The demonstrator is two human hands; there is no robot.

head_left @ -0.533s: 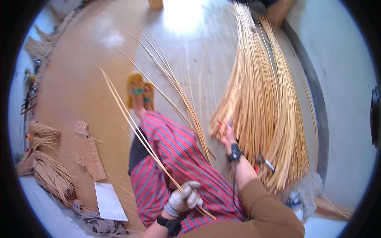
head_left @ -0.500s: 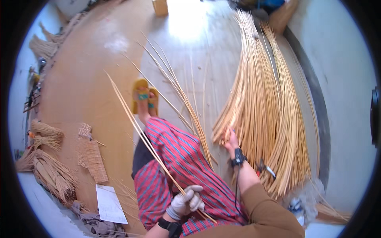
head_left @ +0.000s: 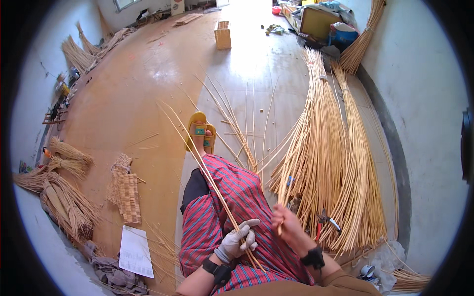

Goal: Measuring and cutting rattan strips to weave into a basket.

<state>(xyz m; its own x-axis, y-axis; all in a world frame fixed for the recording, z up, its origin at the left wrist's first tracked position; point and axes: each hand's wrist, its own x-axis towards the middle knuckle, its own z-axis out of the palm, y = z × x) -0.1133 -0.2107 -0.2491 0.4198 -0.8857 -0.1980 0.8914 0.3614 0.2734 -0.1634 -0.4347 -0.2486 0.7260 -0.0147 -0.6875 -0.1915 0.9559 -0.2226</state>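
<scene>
My left hand [head_left: 239, 242], in a pale work glove, is closed around a few long thin wicker rods [head_left: 209, 176] above my lap. Their tips reach past my feet, and the butt ends stick out below the glove. My bare right hand [head_left: 287, 224] grips wicker rods [head_left: 282, 190] near their thick ends, just left of a large fanned bundle of wicker [head_left: 321, 143]; how many it holds is unclear. A narrower wicker bundle [head_left: 363, 177] lies right of that one. Cutters with a red handle [head_left: 319, 231] rest on the butt ends beside my right wrist.
A striped cloth [head_left: 232, 182] covers my legs. Loose rods [head_left: 237, 129] lie ahead on the floor. At left are a woven wicker panel [head_left: 126, 190], a white sheet [head_left: 135, 251] and tied bundles [head_left: 66, 207]. A wicker box [head_left: 222, 37] stands far ahead; the wall [head_left: 429, 148] bounds the right.
My right hand has drawn back from the large bundle toward my lap with rods in its grip. The left hand stays over my lap with its rods. The view has tilted up.
</scene>
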